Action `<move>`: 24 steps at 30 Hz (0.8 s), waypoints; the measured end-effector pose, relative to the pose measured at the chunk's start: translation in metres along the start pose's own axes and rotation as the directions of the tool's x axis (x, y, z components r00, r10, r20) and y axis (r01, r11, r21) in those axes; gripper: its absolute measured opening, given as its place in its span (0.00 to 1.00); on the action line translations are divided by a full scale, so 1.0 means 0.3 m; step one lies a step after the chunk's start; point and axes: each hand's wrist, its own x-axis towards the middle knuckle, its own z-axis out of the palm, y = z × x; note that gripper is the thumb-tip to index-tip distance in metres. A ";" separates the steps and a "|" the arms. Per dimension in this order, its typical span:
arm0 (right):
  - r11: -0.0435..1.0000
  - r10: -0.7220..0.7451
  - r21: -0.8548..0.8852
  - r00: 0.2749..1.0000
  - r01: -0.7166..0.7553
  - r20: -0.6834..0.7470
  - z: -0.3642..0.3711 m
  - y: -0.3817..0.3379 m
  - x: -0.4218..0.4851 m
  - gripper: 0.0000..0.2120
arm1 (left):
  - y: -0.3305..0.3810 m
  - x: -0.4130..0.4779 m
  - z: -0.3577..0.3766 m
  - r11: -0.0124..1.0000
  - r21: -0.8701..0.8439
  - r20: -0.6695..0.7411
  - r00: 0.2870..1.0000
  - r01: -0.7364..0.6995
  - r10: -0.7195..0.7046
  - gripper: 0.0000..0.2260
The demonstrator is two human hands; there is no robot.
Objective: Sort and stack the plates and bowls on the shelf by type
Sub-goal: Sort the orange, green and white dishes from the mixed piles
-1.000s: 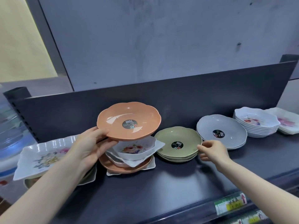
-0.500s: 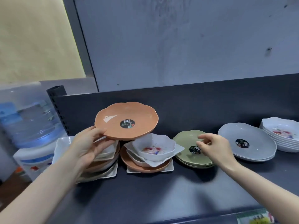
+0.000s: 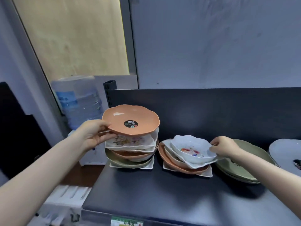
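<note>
My left hand [image 3: 92,133] grips the rim of an orange scalloped plate [image 3: 131,121] with a black sticker, held in the air above the left mixed stack [image 3: 132,154] of white floral, orange and green dishes. My right hand [image 3: 224,146] pinches the right rim of a white floral bowl [image 3: 192,149] that tops the middle stack [image 3: 185,163] of white and orange dishes. To the right of that hand lie stacked green plates [image 3: 247,163]. A grey plate [image 3: 286,154] shows at the frame's right edge.
The dark shelf [image 3: 162,190] has a raised back panel [image 3: 211,108] behind the stacks and a front edge with a price label [image 3: 127,221]. A water dispenser bottle [image 3: 78,100] stands beyond the shelf's left end.
The view has swung left. My right hand moved from the green plates to the white floral bowl and took its rim. My left hand still holds the orange plate up.
</note>
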 end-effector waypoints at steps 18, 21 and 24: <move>0.922 0.177 0.361 0.982 -0.142 -0.067 -0.056 0.095 0.019 0.04 | -0.054 -0.005 0.056 0.996 -0.091 0.056 0.998 0.016 -0.011 0.05; 0.892 0.193 0.431 0.978 -0.138 -0.085 -0.091 0.150 -0.005 0.08 | -0.061 0.005 0.094 0.995 -0.100 0.088 0.996 -0.012 0.021 0.06; 0.864 0.224 0.482 0.968 -0.142 -0.115 -0.125 0.186 -0.059 0.06 | -0.073 0.010 0.147 0.996 -0.067 0.137 0.989 -0.052 0.061 0.09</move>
